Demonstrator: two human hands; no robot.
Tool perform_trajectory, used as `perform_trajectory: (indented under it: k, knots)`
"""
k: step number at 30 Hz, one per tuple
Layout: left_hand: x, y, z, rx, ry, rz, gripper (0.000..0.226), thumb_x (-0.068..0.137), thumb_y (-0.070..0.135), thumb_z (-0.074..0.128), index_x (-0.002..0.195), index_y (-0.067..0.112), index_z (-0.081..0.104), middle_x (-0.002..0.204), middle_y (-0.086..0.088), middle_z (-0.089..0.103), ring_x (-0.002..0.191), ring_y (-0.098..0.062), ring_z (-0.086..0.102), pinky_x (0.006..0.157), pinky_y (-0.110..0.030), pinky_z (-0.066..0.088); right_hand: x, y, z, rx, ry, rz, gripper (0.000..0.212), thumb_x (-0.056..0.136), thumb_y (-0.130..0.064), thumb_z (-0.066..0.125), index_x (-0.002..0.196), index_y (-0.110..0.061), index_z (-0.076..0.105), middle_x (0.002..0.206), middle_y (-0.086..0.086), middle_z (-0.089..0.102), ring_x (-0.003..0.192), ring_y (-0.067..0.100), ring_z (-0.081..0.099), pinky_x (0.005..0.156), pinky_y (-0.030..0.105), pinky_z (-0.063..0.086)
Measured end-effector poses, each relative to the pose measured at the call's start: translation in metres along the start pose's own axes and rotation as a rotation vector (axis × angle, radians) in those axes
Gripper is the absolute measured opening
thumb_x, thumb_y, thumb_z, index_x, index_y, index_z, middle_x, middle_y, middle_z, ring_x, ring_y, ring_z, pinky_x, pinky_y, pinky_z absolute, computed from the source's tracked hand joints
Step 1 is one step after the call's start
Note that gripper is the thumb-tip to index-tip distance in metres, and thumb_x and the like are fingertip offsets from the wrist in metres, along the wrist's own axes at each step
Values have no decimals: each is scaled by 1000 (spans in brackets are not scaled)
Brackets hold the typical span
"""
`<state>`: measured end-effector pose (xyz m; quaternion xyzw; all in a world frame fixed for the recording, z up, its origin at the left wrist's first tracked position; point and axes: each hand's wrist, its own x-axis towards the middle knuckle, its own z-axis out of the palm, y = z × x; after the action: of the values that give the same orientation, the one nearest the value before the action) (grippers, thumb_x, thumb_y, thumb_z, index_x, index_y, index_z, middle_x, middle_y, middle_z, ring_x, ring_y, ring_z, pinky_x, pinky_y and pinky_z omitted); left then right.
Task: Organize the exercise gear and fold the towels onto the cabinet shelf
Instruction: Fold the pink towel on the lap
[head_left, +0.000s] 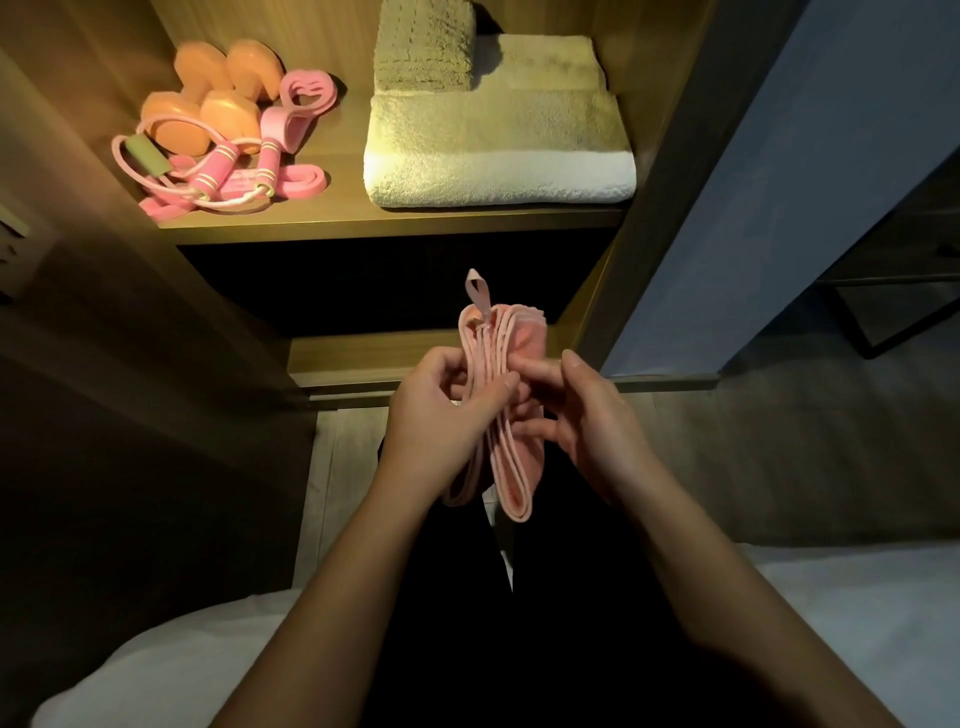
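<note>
Head view showed the left hand (441, 410) and right hand (587, 431) pinching a folded pink towel (524, 338) between them, equally near, its long axis and loop end aimed ahead at the cabinet shelf (395, 223) beside the stacked towels (498, 156).

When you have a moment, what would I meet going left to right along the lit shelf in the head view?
Orange dumbbells → pink heart-shaped ring → stack of folded towels. The pink jump rope sprawls across the dumbbells' span, so I leave it out of the order.
</note>
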<state>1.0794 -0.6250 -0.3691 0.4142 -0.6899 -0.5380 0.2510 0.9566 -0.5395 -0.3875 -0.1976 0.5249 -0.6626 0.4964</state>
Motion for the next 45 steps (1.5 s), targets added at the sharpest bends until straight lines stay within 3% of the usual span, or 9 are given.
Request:
perform_trajectory:
  k: [5, 9, 11, 15, 18, 23, 30, 37, 45]
  knots:
    - [3, -3, -4, 26, -8, 38, 14, 91, 15, 64, 93, 28, 63, 86, 8, 68, 76, -5, 64, 64, -14, 50, -2, 2, 0, 32, 4, 13, 51, 105, -36, 28, 103, -15, 75, 84, 10, 58, 71, 13, 61, 69, 33, 60]
    - [8, -5, -6, 54, 5, -5, 15, 95, 11, 52, 91, 24, 60, 88, 5, 64, 81, -16, 62, 70, -26, 52, -4, 4, -8, -148, 1, -26, 47, 96, -45, 38, 97, -20, 78, 87, 3, 66, 81, 14, 62, 74, 31, 55]
    - [12, -6, -10, 80, 56, 7, 19, 100, 17, 45, 89, 27, 57, 86, 8, 61, 77, -7, 58, 66, -15, 45, -7, 4, -13, -297, 37, -100, 35, 97, -36, 44, 94, -23, 76, 91, -2, 69, 87, 13, 63, 80, 33, 51]
    - [17, -4, -31, 205, 128, 226, 22, 93, 15, 34, 91, 21, 55, 85, 6, 59, 78, 3, 55, 66, -15, 44, -14, -11, -23, -626, 133, -397, 26, 94, -6, 55, 107, -25, 67, 110, -9, 64, 107, 8, 61, 95, 32, 50]
    - [19, -2, -46, 292, 135, 387, 24, 84, 16, 32, 86, 6, 53, 77, -6, 57, 74, -19, 57, 65, -43, 50, -19, -30, -22, -719, 58, -554, 35, 89, -3, 52, 111, -29, 62, 114, -10, 61, 112, 11, 58, 96, 30, 49]
    - [19, 6, -57, 373, 138, 580, 35, 87, 31, 31, 91, 7, 56, 83, -2, 54, 75, -23, 54, 62, -35, 45, -22, -42, -17, -918, -160, -544, 38, 84, 3, 46, 110, -9, 70, 108, -4, 68, 104, 9, 64, 89, 30, 53]
    - [19, 6, -61, 439, 120, 607, 43, 87, 27, 31, 96, -6, 59, 89, -19, 62, 83, -35, 59, 69, -50, 50, -14, -45, -5, -1233, -287, -414, 38, 85, -11, 54, 121, -20, 63, 117, -6, 63, 107, 12, 58, 91, 34, 46]
    - [32, 0, -79, 583, 375, 603, 14, 90, 21, 33, 80, 19, 43, 66, 8, 39, 53, -1, 34, 52, -18, 25, -15, -42, 3, -1440, -396, -407, 15, 89, -35, 44, 94, -30, 57, 77, -10, 60, 70, 6, 53, 86, 33, 33]
    - [43, -11, -76, 602, 327, 530, 16, 86, 11, 35, 75, 12, 46, 60, -2, 46, 50, -20, 44, 47, -28, 32, -5, -38, -3, -1524, -394, -495, 21, 86, -51, 51, 80, -31, 52, 72, -10, 52, 78, 7, 45, 80, 35, 25]
